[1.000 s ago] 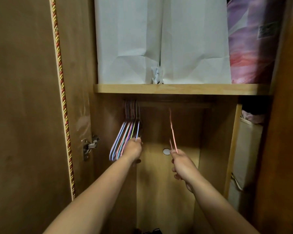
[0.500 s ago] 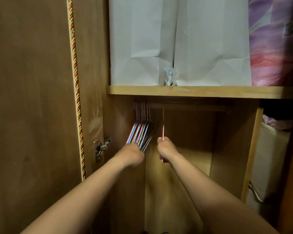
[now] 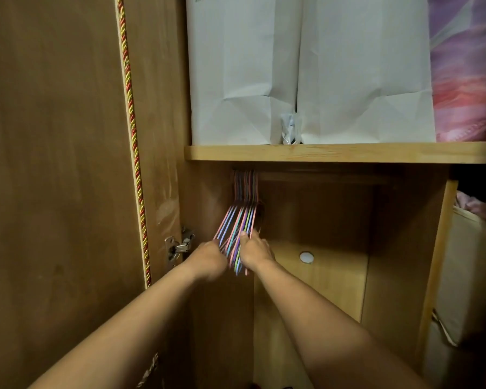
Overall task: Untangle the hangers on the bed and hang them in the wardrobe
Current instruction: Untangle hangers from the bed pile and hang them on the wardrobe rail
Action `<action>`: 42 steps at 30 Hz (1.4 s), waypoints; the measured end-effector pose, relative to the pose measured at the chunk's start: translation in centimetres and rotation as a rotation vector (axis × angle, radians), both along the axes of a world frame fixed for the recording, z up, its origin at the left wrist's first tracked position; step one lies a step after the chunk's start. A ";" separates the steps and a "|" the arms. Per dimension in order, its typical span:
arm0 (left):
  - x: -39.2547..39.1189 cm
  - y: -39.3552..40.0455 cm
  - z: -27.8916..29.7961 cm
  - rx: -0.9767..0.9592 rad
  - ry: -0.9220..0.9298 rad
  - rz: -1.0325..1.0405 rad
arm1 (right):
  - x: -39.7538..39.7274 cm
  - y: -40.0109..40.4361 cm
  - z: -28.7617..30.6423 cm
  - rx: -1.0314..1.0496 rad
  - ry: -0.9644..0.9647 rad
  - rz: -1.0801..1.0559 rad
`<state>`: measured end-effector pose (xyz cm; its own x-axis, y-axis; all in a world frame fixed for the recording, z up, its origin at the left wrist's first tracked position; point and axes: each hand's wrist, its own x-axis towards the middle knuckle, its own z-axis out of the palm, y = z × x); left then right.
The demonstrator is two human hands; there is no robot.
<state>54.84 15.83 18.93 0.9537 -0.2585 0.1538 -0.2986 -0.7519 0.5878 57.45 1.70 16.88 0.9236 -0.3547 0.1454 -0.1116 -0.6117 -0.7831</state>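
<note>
Head view: my hands gather the hangers (image 3: 243, 220) on the wardrobe rail (image 3: 320, 179).
Left hand (image 3: 208, 258) and right hand (image 3: 254, 249) both grasp the hanging bunch; bed unseen, so I can't judge what's left.

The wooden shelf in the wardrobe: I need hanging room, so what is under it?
Under the wooden shelf hangs a bunch of coloured hangers, pushed left, both hands on their lower ends. Rightward the space looks free. The rail and hooks sit in shadow, hard to make out.
</note>
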 end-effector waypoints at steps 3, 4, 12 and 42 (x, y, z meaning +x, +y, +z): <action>-1.3 0.2 -0.3 -0.023 -0.014 0.019 | -0.4 0.0 -0.1 -0.044 0.055 0.049; -1.6 0.2 -0.4 -0.033 -0.027 0.031 | -0.9 0.2 -0.1 -0.070 0.036 0.032; -9.4 2.5 -3.3 -0.155 -0.009 0.301 | -9.6 4.7 -1.7 -0.032 -0.539 0.064; -114.9 -18.5 -39.4 -1.445 0.229 2.500 | -98.3 16.1 -38.2 -0.770 0.264 2.204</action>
